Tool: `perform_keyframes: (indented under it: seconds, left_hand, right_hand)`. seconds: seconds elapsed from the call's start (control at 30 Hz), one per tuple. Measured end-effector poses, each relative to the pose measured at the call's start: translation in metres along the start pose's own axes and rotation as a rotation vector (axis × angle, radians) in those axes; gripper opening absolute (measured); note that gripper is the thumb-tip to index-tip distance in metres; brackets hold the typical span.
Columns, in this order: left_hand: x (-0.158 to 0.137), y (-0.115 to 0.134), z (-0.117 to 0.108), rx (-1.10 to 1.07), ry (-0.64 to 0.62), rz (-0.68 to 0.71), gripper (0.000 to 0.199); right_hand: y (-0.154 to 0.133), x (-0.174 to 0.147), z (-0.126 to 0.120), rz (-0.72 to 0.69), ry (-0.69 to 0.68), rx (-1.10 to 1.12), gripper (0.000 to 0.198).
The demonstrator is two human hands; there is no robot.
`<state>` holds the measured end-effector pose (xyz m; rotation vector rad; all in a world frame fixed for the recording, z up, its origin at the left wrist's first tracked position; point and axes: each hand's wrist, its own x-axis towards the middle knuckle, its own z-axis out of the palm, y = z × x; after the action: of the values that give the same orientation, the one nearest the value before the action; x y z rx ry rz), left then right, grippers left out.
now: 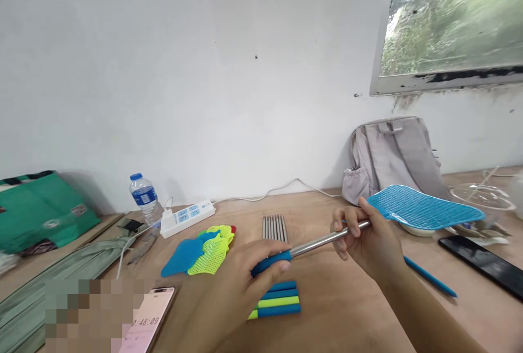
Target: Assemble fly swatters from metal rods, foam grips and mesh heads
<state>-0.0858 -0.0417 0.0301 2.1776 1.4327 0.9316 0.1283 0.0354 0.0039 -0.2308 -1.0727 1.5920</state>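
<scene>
A fly swatter runs between my hands: a blue handle (272,262), a shiny metal rod (314,244) and a blue mesh head (427,210). My left hand (249,271) is closed around the handle. My right hand (363,238) pinches the far end of the rod beside the mesh head; its fingers hide the joint there. Below my left hand lie blue and yellow-green handles (281,303), partly covered by it. Beyond it several metal rods (274,227) lie side by side. Left of these is a pile of blue and yellow mesh heads (210,255).
A water bottle (144,198) and white power strip (188,218) stand back left, near a green bag (44,211). A lit phone (149,320) lies front left. On the right are a grey backpack (396,157), a black phone (482,263) and a blue stick (431,278).
</scene>
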Motion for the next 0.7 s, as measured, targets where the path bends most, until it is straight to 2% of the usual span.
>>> perform_keyframes:
  seconds: [0.1, 0.23, 0.33, 0.5, 0.7]
  left_hand:
    - [0.006, 0.001, 0.006, 0.054, 0.043, -0.011, 0.022]
    - [0.008, 0.003, 0.025, 0.075, 0.087, -0.05, 0.022]
    - [0.005, 0.007, 0.04, 0.083, 0.085, -0.02, 0.022]
    - [-0.004, 0.009, 0.054, 0.152, 0.107, -0.049, 0.02]
    - [-0.016, 0.006, 0.073, 0.23, 0.124, 0.105, 0.018]
  right_hand:
    - [0.005, -0.001, 0.003, -0.065, 0.102, -0.007, 0.03]
    - [0.023, -0.001, 0.007, -0.104, 0.212, 0.052, 0.007]
    - [0.04, -0.005, 0.01, -0.073, 0.233, 0.077, 0.008]
    - [0.056, -0.013, 0.016, -0.115, 0.329, 0.133, 0.015]
    - [0.059, -0.021, 0.022, -0.252, 0.381, 0.21, 0.023]
